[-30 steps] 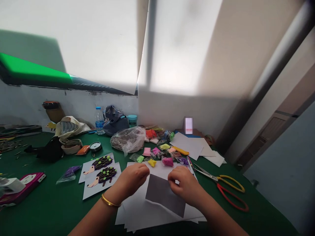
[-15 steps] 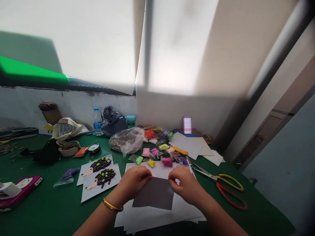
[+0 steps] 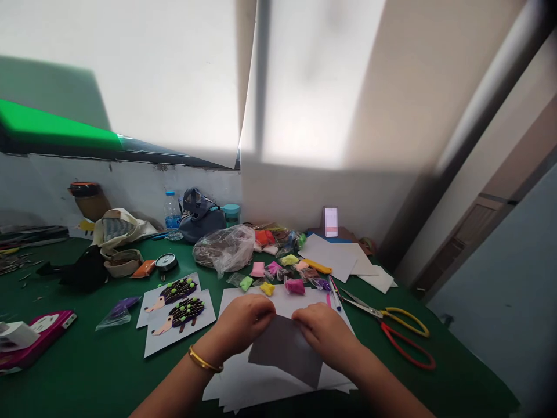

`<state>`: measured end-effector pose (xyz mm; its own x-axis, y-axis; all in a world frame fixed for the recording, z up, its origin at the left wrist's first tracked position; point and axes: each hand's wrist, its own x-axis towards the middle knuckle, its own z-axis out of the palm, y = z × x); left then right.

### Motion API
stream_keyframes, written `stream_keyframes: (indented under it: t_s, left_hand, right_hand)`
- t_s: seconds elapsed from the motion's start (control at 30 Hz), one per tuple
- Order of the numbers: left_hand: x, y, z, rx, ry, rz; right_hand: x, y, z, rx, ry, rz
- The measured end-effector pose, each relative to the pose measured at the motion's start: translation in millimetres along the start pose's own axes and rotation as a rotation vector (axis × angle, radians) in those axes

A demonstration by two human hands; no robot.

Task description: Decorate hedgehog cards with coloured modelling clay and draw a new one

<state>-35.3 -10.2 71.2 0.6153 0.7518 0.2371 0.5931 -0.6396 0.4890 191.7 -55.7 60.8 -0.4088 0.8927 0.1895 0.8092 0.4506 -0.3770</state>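
Observation:
A small grey-looking sheet of paper [image 3: 285, 351] is held up by its top corners, bending a little between the hands. My left hand [image 3: 246, 319] pinches its upper left corner, with a gold bangle on that wrist. At the upper right corner my right hand [image 3: 326, 331] is closed on the same sheet. Beneath them lie several larger white sheets [image 3: 243, 389]. Just beyond the hands are small packets of coloured clay, among them a yellow one [image 3: 267, 288] and a magenta one [image 3: 295, 286].
Large scissors [image 3: 383, 314] with red and yellow handles lie to the right. Two hedgehog pictures [image 3: 185, 313] lie left, near a purple packet [image 3: 119, 312]. Farther back are a plastic bag [image 3: 226, 249], a water bottle [image 3: 173, 217], a propped phone [image 3: 331, 222] and a yellow cutter [image 3: 317, 266].
The held sheet has turned and shifted slightly right, its lower right corner now lower. My hands have come closer together, and the sheet bends more.

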Motion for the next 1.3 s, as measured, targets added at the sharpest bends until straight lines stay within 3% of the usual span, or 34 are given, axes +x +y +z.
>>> stream_keyframes:
  t_s: [0.17,0.27,0.37,0.43,0.47,0.57,0.7,0.8,0.87,0.97,1.03,1.13,1.3]
  left_hand:
    - [-4.9,-37.2,-11.5,-0.293,0.232,-0.241]
    - [-7.7,-31.5,3.5,-0.742,0.352,-0.331]
    - [-10.5,-4.9,34.1,-1.344,0.199,-0.318]
    - [-11.0,11.5,55.1,-1.548,0.083,-0.424]
    - [-10.4,16.8,63.9,-1.597,0.097,-0.505]
    - [-5.3,19.1,78.3,-1.605,0.233,-0.678]
    - [3.2,5.2,71.8,-1.511,0.372,-0.738]
    - [5.4,-1.8,61.8,-1.495,0.458,-0.815]
    - [4.7,-2.6,59.1,-1.532,0.470,-0.808]
    - [2.6,-1.1,62.3,-1.593,0.477,-0.778]
    - [1.6,-0.4,66.8,-1.615,0.485,-0.775]
    - [1.3,-1.0,72.1,-1.636,0.499,-0.759]
    - [0.2,-4.6,71.7,-1.691,0.422,-0.715]
  right_hand:
    - [-8.9,15.9,-2.1,0.236,0.060,0.149]
    - [-10.3,15.7,5.2,0.509,0.211,0.240]
    - [-6.0,9.1,15.3,0.670,0.354,0.273]
    - [-3.0,5.0,20.6,0.698,0.378,0.276]
    - [-2.1,3.9,22.6,0.686,0.370,0.267]
    - [-4.2,6.5,25.5,0.537,0.306,0.196]
    - [-19.9,35.5,17.6,0.144,0.318,0.187]
    - [-45.3,84.5,2.6,-0.204,0.261,0.280]
    - [-69.6,125.5,-6.0,-0.349,0.227,0.458]
    - [-108.5,180.5,-10.0,-0.412,0.095,0.727]
    - [-127.6,202.2,-8.7,-0.366,-0.018,0.755]
    - [-136.4,207.1,-8.3,-0.362,-0.032,0.710]
    - [-124.0,180.3,-16.3,-0.360,-0.097,0.772]
